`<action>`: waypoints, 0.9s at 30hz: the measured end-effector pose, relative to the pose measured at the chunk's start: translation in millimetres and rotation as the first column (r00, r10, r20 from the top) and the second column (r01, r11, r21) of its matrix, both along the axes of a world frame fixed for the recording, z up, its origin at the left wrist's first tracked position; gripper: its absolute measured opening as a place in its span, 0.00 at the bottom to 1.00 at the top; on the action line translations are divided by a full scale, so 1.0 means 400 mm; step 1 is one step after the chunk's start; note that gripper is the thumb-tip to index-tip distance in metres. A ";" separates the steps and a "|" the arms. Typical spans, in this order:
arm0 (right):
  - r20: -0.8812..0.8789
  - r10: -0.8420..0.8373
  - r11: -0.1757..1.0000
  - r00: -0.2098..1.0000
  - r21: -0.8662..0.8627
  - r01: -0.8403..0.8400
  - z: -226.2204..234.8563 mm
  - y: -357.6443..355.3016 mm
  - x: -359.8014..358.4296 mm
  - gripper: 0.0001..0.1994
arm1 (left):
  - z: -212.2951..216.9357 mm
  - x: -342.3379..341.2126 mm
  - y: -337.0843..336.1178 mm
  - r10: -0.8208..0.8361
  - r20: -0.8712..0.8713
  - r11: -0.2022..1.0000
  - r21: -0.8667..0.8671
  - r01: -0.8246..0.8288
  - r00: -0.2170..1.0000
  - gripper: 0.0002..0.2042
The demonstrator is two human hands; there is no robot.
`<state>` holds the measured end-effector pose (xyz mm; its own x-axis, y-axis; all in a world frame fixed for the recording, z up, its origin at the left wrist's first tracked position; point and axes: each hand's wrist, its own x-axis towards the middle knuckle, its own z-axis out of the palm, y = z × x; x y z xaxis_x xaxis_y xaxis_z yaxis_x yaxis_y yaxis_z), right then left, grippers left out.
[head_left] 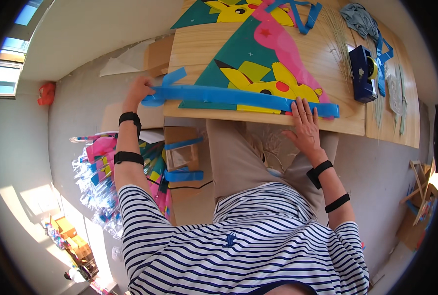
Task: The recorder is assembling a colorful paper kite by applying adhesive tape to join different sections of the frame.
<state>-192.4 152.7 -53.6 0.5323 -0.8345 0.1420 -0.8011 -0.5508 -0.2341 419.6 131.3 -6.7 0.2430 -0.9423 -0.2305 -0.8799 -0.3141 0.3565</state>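
A long blue strip [219,95] stretches across the lower edge of a triangular printed sheet [297,54], which is green and pink with a yellow cartoon figure. My left hand [139,92], slightly blurred, grips the strip's left end just past the table edge. A short loose blue end sticks up beside its fingers. Near the strip's right end, my right hand [306,125] lies open, its fingers stretched flat over the strip and the sheet's edge.
On the wooden table [194,54] stands a dark blue tape dispenser [361,73] at the right. Thin sticks [338,42] and a grey cloth [360,20] lie beyond it. Another printed sheet [199,14] is at the far side. Bundled printed pieces [101,182] hang at my lower left beside a cardboard box [182,152].
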 end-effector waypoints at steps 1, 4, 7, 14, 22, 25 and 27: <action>-0.005 -0.003 1.000 1.000 0.005 0.003 0.001 0.000 0.000 0.53 | -0.010 0.000 0.005 0.035 0.117 0.999 -0.020 -0.033 0.992 0.11; -0.014 -0.006 1.000 1.000 0.015 0.007 0.004 0.001 0.001 0.53 | -0.033 -0.076 0.003 0.192 0.374 0.965 -0.238 -0.106 0.907 0.16; -0.020 -0.009 1.000 1.000 0.016 0.009 0.004 0.002 -0.001 0.53 | 0.011 -0.219 -0.031 -0.114 -0.036 0.955 -0.279 0.100 0.993 0.21; -0.029 -0.008 0.999 1.000 0.036 0.009 0.006 -0.002 -0.002 0.53 | 0.007 -0.441 -0.044 -0.361 -0.159 0.928 -0.159 0.337 0.919 0.21; -0.004 -0.021 0.999 1.000 0.031 0.022 0.007 0.003 0.000 0.53 | -0.030 -0.427 -0.072 -0.362 -0.129 0.932 -0.057 0.358 0.923 0.14; 0.002 -0.021 0.999 1.000 0.028 0.021 0.005 0.004 0.000 0.53 | -0.020 -0.427 -0.069 -0.324 -0.177 0.946 -0.038 0.323 0.929 0.12; 0.000 -0.025 0.999 1.000 0.028 0.025 0.008 0.004 0.000 0.53 | -0.017 -0.428 -0.063 -0.290 -0.215 0.957 -0.032 0.290 0.933 0.11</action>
<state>-192.4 154.2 -50.5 0.5109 -0.8515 0.1184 -0.8146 -0.5235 -0.2499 248.3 106.0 -13.4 -0.0958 -0.9644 -0.2466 -0.8352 -0.0569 0.5471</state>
